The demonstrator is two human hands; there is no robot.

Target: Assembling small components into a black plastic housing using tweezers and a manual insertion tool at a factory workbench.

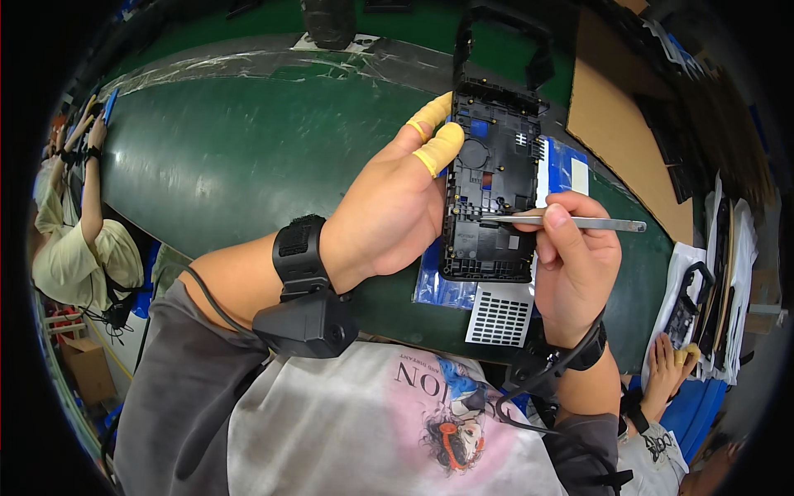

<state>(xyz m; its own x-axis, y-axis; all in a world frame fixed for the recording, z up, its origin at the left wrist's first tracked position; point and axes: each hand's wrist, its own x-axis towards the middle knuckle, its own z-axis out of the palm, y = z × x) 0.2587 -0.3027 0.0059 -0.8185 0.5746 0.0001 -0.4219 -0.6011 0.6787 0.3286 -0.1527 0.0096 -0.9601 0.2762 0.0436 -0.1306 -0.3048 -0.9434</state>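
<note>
My left hand (397, 194), with yellow finger cots on its thumb and a finger, is closed on the left edge of a black plastic housing (495, 186). The housing is held up over the table, its ribbed inner side showing, with a handle-like frame at its far end. Between the fingers of my right hand (575, 248) is a pair of metal tweezers (595, 223). Their tips touch or hover just over the housing's lower middle; whether they pinch anything is too small to tell. Below the housing lies a white sheet of small dark rectangular stickers (500, 316).
The green table (248, 149) carries blue plastic bags (442, 277) under the housing. A cardboard sheet (624, 107) stands at the right, near white-wrapped parts (686, 298). One co-worker (91, 231) is at the far left; another's hand (666, 372) is at the lower right.
</note>
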